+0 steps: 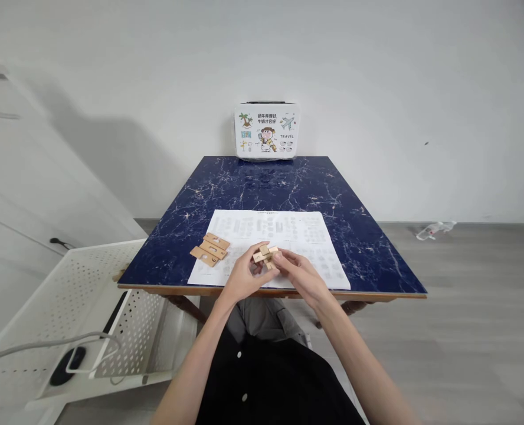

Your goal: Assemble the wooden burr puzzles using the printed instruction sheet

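Observation:
A wooden burr puzzle (265,255) made of interlocking light blocks is held between both my hands over the near part of a printed sheet (235,227). My left hand (246,273) grips the puzzle from the left, fingers curled behind it and thumb along its lower side. From the right, my right hand (301,273) closes on it, with the thumb pressing near its upper right. My fingers hide part of the blocks. Left of my left hand, several flat wooden pieces (210,249) with cut-outs and marks overlap on the sheet's left edge.
The blue marble-patterned table (262,186) has a wooden front edge. At its back, a white cartoon-printed case (267,131) stands against the wall. A white perforated rack (36,301) with a cable stands at the left. A clear plastic item (436,230) lies on the floor at right.

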A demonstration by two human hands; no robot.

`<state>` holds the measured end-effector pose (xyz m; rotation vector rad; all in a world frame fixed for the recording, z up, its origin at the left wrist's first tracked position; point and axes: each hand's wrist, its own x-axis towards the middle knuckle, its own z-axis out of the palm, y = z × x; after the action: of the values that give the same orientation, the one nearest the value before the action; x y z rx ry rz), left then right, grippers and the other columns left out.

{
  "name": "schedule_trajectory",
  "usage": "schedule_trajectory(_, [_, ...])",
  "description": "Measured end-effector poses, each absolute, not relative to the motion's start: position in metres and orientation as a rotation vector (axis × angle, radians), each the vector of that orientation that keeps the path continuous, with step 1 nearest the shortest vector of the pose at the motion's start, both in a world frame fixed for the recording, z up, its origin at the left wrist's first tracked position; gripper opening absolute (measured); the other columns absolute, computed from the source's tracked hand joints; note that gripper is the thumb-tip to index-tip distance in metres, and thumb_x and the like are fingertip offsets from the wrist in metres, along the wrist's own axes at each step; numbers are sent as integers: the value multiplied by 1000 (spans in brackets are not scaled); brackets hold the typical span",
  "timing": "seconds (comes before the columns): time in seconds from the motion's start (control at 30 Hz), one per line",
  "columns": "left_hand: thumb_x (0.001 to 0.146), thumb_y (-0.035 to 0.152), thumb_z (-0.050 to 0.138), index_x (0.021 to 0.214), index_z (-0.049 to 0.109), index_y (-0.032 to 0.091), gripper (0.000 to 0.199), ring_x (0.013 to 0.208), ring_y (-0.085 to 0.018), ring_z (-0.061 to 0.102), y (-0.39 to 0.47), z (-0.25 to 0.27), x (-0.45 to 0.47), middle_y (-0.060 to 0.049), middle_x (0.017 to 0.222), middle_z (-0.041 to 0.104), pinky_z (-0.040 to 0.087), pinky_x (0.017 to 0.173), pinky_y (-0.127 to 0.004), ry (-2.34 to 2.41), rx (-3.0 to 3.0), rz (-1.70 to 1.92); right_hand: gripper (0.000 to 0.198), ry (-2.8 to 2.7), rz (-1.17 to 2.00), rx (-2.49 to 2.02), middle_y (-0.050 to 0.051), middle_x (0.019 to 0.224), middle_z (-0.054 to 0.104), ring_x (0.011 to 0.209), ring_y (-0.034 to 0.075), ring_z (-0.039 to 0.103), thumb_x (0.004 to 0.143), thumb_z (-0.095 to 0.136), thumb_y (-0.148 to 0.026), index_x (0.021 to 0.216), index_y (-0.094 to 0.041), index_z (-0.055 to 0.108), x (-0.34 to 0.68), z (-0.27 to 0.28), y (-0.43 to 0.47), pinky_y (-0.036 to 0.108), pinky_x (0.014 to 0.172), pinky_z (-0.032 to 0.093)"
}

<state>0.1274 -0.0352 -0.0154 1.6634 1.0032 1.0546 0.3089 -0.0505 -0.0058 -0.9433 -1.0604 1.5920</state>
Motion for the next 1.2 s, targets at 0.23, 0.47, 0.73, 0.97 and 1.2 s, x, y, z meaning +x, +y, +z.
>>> schedule_trajectory(0.23, [76,43,86,135,64,22,66,74,-16,58,-37,-13,128,-5,99,70,50,66,-27,1122,1794,1063,48,-1141,1590,-965,10,122,76,122,29,66,87,75,-59,118,-23,75,314,-5,-50,43,107,51])
schedule_trajectory(0.47, [79,38,83,133,65,23,58,97,-23,66,-39,-6,129,-8,114,71,53,79,-30,1117,1939,1085,46,-1227,1560,-1029,9,114,76,119,29,66,87,75,-59,114,-22,74,315,-5,-52,41,103,51])
schedule_trajectory(0.73, [78,41,85,133,65,23,60,99,-25,64,-39,-4,126,-6,109,67,51,89,-34,1054,2006,1064,44,-1284,1602,-1045,6,105,74,108,26,66,83,78,-59,105,-22,74,321,3,-53,38,96,51])
schedule_trajectory(0.97, [78,38,85,132,65,23,59,100,-25,64,-41,-6,128,-7,109,69,51,89,-35,1071,2029,1091,44,-1182,1664,-981,7,103,73,103,26,67,80,81,-60,100,-21,74,319,5,-57,39,93,53])
schedule_trajectory(1.2, [79,38,84,130,66,22,56,97,-24,65,-41,-11,130,-6,106,68,51,88,-33,1064,2102,1152,43,-1178,1667,-998,8,108,73,104,26,66,82,79,-60,103,-22,73,322,3,-60,39,93,54])
